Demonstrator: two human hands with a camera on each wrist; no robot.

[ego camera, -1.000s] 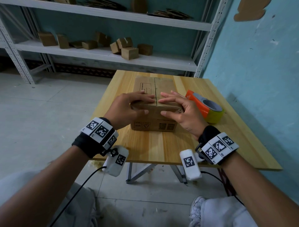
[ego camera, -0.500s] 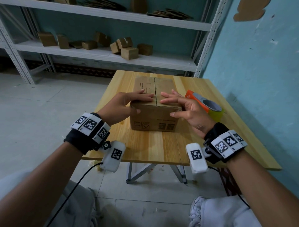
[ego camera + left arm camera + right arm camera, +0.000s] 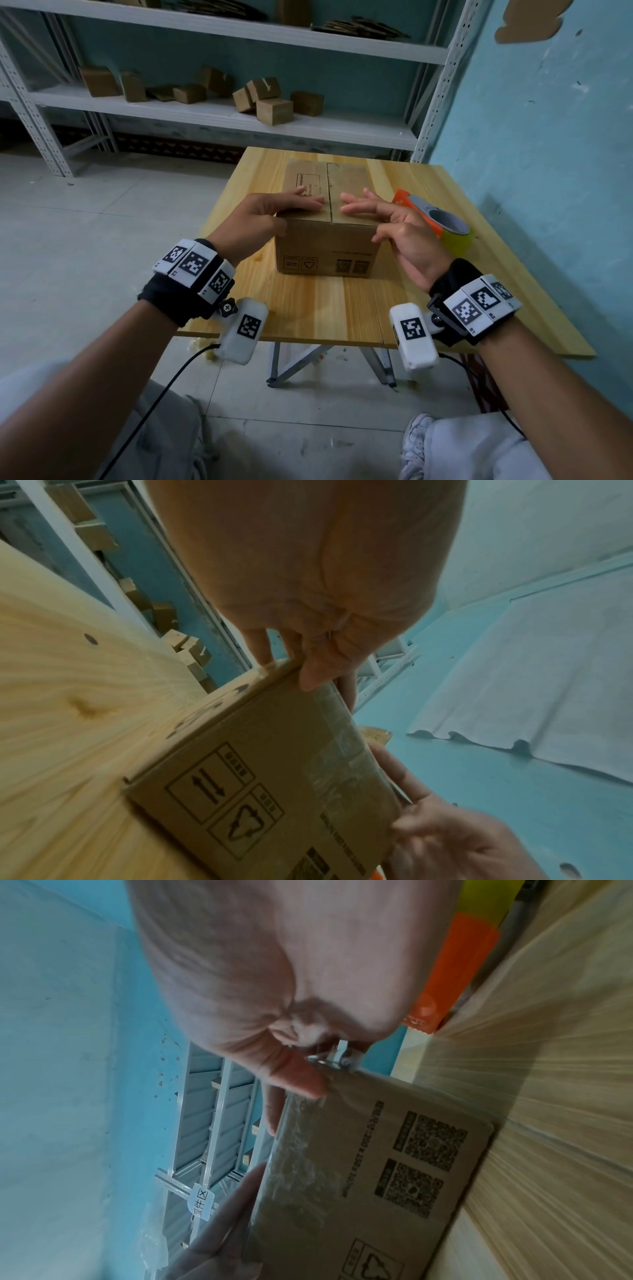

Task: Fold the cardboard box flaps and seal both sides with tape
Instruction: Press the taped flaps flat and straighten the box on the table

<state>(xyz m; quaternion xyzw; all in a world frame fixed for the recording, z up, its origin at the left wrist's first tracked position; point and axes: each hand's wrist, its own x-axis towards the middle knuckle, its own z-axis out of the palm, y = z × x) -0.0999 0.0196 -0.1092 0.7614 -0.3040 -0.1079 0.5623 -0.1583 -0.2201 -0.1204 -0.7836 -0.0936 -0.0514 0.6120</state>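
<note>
A brown cardboard box [image 3: 325, 250] stands on the wooden table [image 3: 308, 308], its top flaps folded flat with the seam running away from me. My left hand [image 3: 274, 214] lies with straight fingers on the left flap, thumb at the near left corner. My right hand [image 3: 380, 214] hovers over the right flap with fingers spread, fingertips near the seam. An orange tape dispenser [image 3: 435, 221] with a yellowish roll sits just right of the box. In the left wrist view the left thumb touches the box [image 3: 274, 791] at its top edge. The right wrist view shows the box [image 3: 377, 1164] and the dispenser [image 3: 452, 974].
A white metal shelf [image 3: 219, 113] behind the table carries several small cardboard boxes. A teal wall [image 3: 534, 171] stands close on the right. The table's near edge is just in front of my wrists, with the grey floor [image 3: 85, 257] to the left.
Both hands have drawn back toward me and lifted off the box's front edge. The right hand has risen off the flap, its fingers spreading; the left still rests flat on top.
</note>
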